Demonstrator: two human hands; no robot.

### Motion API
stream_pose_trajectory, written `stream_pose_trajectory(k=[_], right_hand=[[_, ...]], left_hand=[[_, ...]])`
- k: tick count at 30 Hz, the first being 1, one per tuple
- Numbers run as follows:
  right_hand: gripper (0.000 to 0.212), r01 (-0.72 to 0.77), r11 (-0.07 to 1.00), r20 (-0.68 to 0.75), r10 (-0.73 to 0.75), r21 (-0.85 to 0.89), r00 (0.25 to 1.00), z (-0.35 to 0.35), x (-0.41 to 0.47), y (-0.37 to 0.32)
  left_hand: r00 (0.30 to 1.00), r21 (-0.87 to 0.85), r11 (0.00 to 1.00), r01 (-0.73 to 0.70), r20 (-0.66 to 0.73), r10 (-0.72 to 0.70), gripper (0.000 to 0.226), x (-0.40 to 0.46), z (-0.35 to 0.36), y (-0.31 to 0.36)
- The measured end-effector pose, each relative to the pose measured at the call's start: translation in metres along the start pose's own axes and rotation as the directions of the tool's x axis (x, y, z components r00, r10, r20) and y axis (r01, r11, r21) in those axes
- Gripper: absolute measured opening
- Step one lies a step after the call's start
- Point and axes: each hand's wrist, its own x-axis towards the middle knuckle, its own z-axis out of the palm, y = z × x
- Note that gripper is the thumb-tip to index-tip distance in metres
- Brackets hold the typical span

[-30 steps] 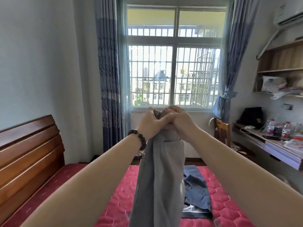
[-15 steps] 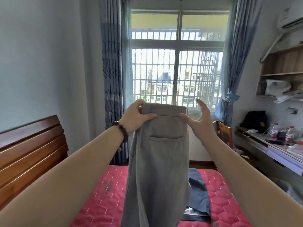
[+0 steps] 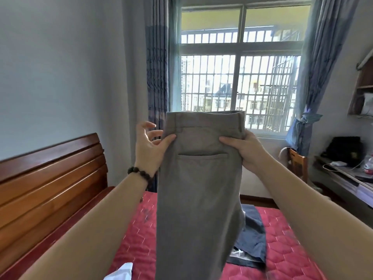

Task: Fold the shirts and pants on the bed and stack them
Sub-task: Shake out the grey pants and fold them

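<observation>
— Which way do the grey trousers (image 3: 198,190) hang?
— Lengthwise vertical, waistband uppermost, above the red quilted bed (image 3: 286,239).
— The grip?
— Right hand (image 3: 245,151) clasps one edge; left hand (image 3: 150,147) pinches the other, fingers splayed.

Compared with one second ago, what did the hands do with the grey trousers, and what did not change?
The hands parted from a bunched grip at the top and spread the grey trousers flat, waistband wide, back pocket showing. The right hand, open half a second ago, now grips the right edge. The left hand pinches the left edge with its thumb, the other fingers spread. The dark blue garment still lies on the red bedspread.
</observation>
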Motion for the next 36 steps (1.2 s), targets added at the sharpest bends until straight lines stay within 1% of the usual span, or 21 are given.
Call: stream_pose_trajectory(k=[2, 4, 6, 9, 12, 14, 16, 17, 18, 19, 20, 21, 22, 23, 24, 26, 28, 30, 33, 34, 36], right_hand=[[0.036, 0.026, 1.0, -0.004, -0.026, 0.014, 1.0, 0.003, -0.002, -0.006], [0.03, 0.032, 0.999, 0.001, -0.032, 0.017, 0.999, 0.007, -0.008, -0.01], [0.033, 0.024, 1.0, 0.024, -0.024, 0.021, 0.999, 0.01, -0.017, -0.014], [0.04, -0.006, 1.0, 0.028, 0.006, 0.006, 1.0, 0.007, -0.032, -0.021], [0.045, -0.028, 0.999, -0.014, 0.028, -0.031, 1.0, -0.003, -0.048, -0.033], [0.055, -0.05, 0.995, -0.05, 0.045, -0.084, 0.998, -0.013, -0.06, -0.044], [0.078, -0.065, 0.972, -0.086, 0.047, -0.224, 0.995, -0.02, -0.073, -0.061], [0.091, -0.05, 0.923, -0.12, 0.004, -0.381, 0.993, -0.021, -0.079, -0.073], [0.1, -0.01, 0.81, -0.154, -0.1, -0.586, 0.983, -0.021, -0.084, -0.087], [0.106, 0.061, 0.622, -0.118, -0.242, -0.78, 0.963, -0.017, -0.087, -0.103], [0.108, 0.161, 0.392, 0.017, -0.345, -0.906, 0.938, -0.01, -0.09, -0.118], [0.105, 0.276, 0.167, 0.205, -0.352, -0.946, 0.913, 0.001, -0.093, -0.13], [0.098, 0.371, -0.023, 0.364, -0.252, -0.929, 0.897, 0.017, -0.096, -0.138], [0.087, 0.445, -0.163, 0.463, -0.097, -0.881, 0.881, 0.035, -0.099, -0.143], [0.072, 0.494, -0.269, 0.494, 0.072, -0.826, 0.866, 0.049, -0.1, -0.142], [0.048, 0.527, -0.452, 0.389, 0.367, -0.719, 0.845, 0.069, -0.102, -0.136], [0.041, 0.524, -0.547, 0.22, 0.525, -0.654, 0.822, 0.078, -0.106, -0.132], [0.041, 0.539, -0.547, 0.134, 0.612, -0.64, 0.779, 0.083, -0.113, -0.127], [0.04, 0.572, -0.44, 0.133, 0.701, -0.692, 0.701, 0.093, -0.125, -0.115], [0.039, 0.567, -0.4, 0.154, 0.705, -0.719, 0.692, 0.097, -0.128, -0.111], [0.04, 0.554, -0.391, 0.179, 0.676, -0.736, 0.715, 0.105, -0.131, -0.109]], left_hand=[[0.998, 0.037, 0.997, 0.064, -0.004, -0.064, 0.038, -0.029, -0.007, -0.014], [0.993, 0.086, 0.993, 0.085, 0.075, -0.092, 0.028, -0.054, -0.011, -0.025], [0.981, 0.098, 0.988, 0.122, 0.14, -0.135, 0.023, -0.071, -0.013, -0.032], [0.954, -0.008, 0.975, 0.222, 0.208, -0.215, 0.015, -0.079, -0.012, -0.028], [0.917, -0.14, 0.939, 0.314, 0.3, -0.262, 0.01, -0.082, -0.005, -0.018], [0.92, -0.115, 0.948, 0.297, 0.3, -0.252, 0.008, -0.085, 0.001, -0.009], [0.934, -0.057, 0.969, 0.239, 0.286, -0.213, 0.01, -0.085, 0.005, 0.001], [0.938, -0.03, 0.977, 0.209, 0.29, -0.192, 0.011, -0.085, 0.007, 0.007], [0.939, 0.003, 0.985, 0.174, 0.3, -0.167, 0.014, -0.085, 0.01, 0.012], [0.937, 0.044, 0.99, 0.135, 0.32, -0.142, 0.019, -0.086, 0.015, 0.017], [0.929, 0.086, 0.991, 0.101, 0.349, -0.125, 0.023, -0.089, 0.02, 0.023], [0.917, 0.12, 0.99, 0.07, 0.383, -0.111, 0.027, -0.092, 0.027, 0.028], [0.904, 0.141, 0.989, 0.038, 0.416, -0.094, 0.031, -0.096, 0.034, 0.034], [0.891, 0.158, 0.987, -0.003, 0.448, -0.069, 0.035, -0.101, 0.041, 0.039], [0.877, 0.172, 0.984, -0.048, 0.478, -0.04, 0.041, -0.106, 0.046, 0.044], [0.847, 0.176, 0.978, -0.114, 0.532, 0.003, 0.05, -0.117, 0.052, 0.051], [0.823, 0.176, 0.973, -0.152, 0.567, 0.026, 0.05, -0.128, 0.051, 0.054], [0.804, 0.189, 0.969, -0.162, 0.594, 0.019, 0.042, -0.137, 0.047, 0.055], [0.768, 0.185, 0.973, -0.137, 0.64, -0.014, 0.028, -0.148, 0.038, 0.057], [0.761, 0.174, 0.978, -0.115, 0.648, -0.026, 0.029, -0.15, 0.034, 0.058], [0.766, 0.159, 0.982, -0.098, 0.643, -0.028, 0.042, -0.151, 0.021, 0.058]])
